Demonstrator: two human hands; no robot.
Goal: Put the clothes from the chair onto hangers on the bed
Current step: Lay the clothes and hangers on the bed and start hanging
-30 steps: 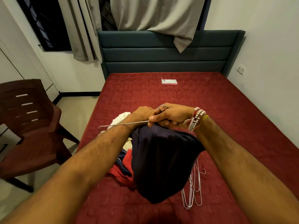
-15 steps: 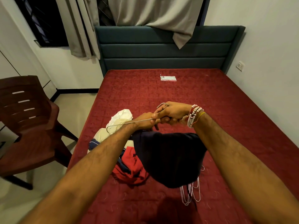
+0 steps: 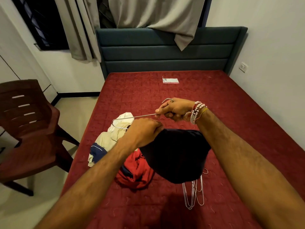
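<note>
Bare forearms, sleeveless; right wrist (image 3: 198,113) wears white-and-red bead bracelets and a yellow thread.

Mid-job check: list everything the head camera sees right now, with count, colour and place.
hanger: one, silver wire, held above the bed
dark garment: one, navy-black, hanging below the hands
red garment: one, red, heaped on the bed
cream garment: one, cream, beyond the red one
striped cloth: one, navy with a white stripe, at the bed's left edge
spare hangers: several, silver, on the bed
packet: one, white, near the headboard
bed: one, red cover
headboard: one, teal
chair: one, brown, left of the bed
curtains: grey, behind the headboard
left hand: pinches the dark garment
right hand: holds the hanger's neck
</note>
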